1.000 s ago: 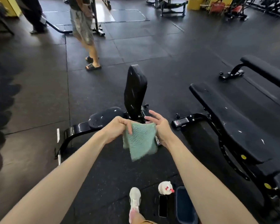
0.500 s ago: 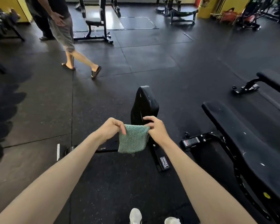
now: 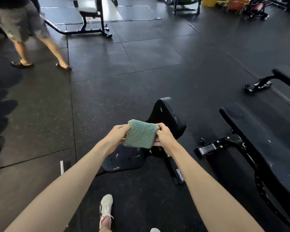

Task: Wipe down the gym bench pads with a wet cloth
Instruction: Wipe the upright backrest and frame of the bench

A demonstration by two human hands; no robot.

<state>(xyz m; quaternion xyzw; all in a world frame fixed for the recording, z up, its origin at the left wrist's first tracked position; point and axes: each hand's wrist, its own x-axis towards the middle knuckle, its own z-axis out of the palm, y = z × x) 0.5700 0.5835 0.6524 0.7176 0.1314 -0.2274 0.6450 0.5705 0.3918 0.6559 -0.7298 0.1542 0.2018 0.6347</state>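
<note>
Cloth (image 3: 141, 134): formerly hanging loose, now folded square, pinched at its edges by left hand (image 3: 115, 138) and right hand (image 3: 164, 137), near the upright pad (image 3: 168, 114). Advice: keep fold flat, press broad face along pad in overlapping strokes.

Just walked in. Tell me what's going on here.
A person stands in a gym holding a folded green cloth, left hand pinching one edge and right hand the other. It is held up over a small black bench with an upright pad, not pressed on any pad. A longer bench sits to the right; another person is mid-stride at far left.
</note>
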